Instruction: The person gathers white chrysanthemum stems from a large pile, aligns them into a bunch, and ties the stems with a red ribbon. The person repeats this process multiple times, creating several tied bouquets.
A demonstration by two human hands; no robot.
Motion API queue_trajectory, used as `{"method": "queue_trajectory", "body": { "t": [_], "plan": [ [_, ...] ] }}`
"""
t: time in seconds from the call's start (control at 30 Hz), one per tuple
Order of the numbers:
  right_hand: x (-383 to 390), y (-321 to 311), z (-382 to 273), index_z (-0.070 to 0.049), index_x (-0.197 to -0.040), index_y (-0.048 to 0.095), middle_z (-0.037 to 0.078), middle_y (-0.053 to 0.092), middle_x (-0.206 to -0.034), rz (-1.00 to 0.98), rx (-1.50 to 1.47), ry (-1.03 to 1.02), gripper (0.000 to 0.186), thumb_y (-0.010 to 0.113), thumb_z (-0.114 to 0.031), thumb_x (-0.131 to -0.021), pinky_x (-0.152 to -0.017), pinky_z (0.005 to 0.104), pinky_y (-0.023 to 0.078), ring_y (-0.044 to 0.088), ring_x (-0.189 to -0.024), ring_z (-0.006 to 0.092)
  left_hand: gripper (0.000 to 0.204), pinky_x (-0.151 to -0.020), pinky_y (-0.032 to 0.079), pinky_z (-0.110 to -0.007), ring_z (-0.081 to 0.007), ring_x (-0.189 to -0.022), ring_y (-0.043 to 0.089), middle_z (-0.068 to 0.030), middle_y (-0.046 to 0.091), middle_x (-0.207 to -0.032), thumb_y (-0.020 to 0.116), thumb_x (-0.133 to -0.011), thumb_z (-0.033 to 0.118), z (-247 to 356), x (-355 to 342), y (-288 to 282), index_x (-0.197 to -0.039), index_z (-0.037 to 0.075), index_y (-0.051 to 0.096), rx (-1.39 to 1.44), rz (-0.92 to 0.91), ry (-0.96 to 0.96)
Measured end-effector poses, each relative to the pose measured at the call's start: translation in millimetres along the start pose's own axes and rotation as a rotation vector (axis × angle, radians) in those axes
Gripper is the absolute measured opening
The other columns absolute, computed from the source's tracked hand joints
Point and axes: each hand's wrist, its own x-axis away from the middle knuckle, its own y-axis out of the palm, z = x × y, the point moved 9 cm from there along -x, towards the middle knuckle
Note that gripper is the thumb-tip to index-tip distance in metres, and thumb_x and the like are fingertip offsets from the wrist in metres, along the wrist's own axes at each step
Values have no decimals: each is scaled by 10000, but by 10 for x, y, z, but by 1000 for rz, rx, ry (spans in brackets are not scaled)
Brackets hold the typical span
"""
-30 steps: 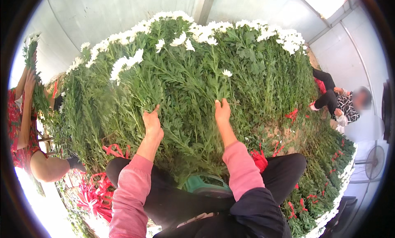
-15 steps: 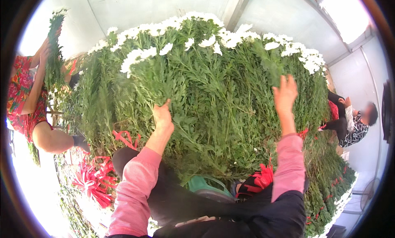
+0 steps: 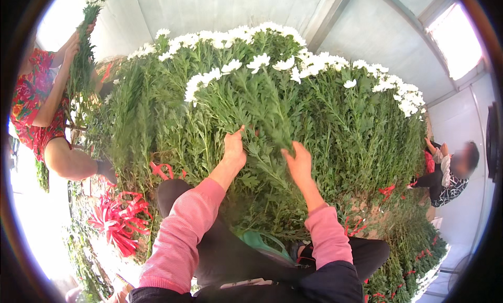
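A broad heap of white chrysanthemums [image 3: 340,109] with long leafy green stems lies before me, blooms toward the far side. My left hand [image 3: 235,148] is closed around a bunch of chrysanthemums [image 3: 217,112], its white heads fanned out at the upper left. Just right of it, my right hand [image 3: 299,164] grips a leafy chrysanthemum stem [image 3: 275,117] that slants up and left across the bunch. Motion blurs this stem a little. Leaves partly hide the fingertips of both hands.
Red ribbon strips [image 3: 118,224] lie at lower left. Below my arms is a green plastic seat [image 3: 259,243]. A person in a red floral garment [image 3: 39,112] raises a flower bunch at left. Another person [image 3: 450,177] sits at far right. More bundled stems [image 3: 403,266] fill the lower right.
My right hand has come left and nearer, from the heap's right side to beside my left hand, bringing a chrysanthemum stem. The left hand keeps its bunch. The whole view has shifted slightly.
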Motion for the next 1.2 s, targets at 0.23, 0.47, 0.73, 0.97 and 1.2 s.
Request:
{"method": "queue_trajectory", "body": {
  "t": [0.23,0.47,0.73,0.97,1.2],
  "plan": [
    [458,-127,-63,20,-1190,599,209,667,-1068,61,-173,57,372,746,-110,-874,-843,397,520,664,-961,340,1122,-1196,122,-576,-365,-1505,121,-217,75,-1641,780,-868,274,-73,309,438,-1580,45,-58,-30,-72,-110],
    [654,-25,631,44,-1273,579,107,688,-942,253,-518,253,414,637,-242,-979,-772,340,522,640,-832,209,380,-1113,326,-574,-308,-1310,427,-136,476,-1426,650,-935,135,-6,315,321,-1287,62,524,-124,93,-68],
    [182,-1142,1776,-33,-1122,634,60,580,-681,449,57,222,275,574,-282,-1020,-558,358,463,588,-613,227,646,-1176,139,-607,-335,-1423,286,-181,326,-1542,703,-901,142,1050,493,118,-1422,25,338,39,-121,247],
    [-416,-1321,593,-10,-1357,529,214,607,-1282,297,581,-37,795,766,-532,-805,-949,479,495,586,-1181,358,320,-944,474,-372,-157,-1031,610,-41,690,-1141,730,-903,92,720,1219,566,-1202,34,631,-351,-283,171],
    [-525,-719,-1208,30,-1229,606,48,661,-1082,-64,-989,6,489,757,-292,-894,-841,278,482,594,-929,108,316,-837,518,-327,-130,-917,636,-31,705,-1068,705,-938,136,169,1344,868,-1219,9,630,-525,-469,60]
  ]
}}
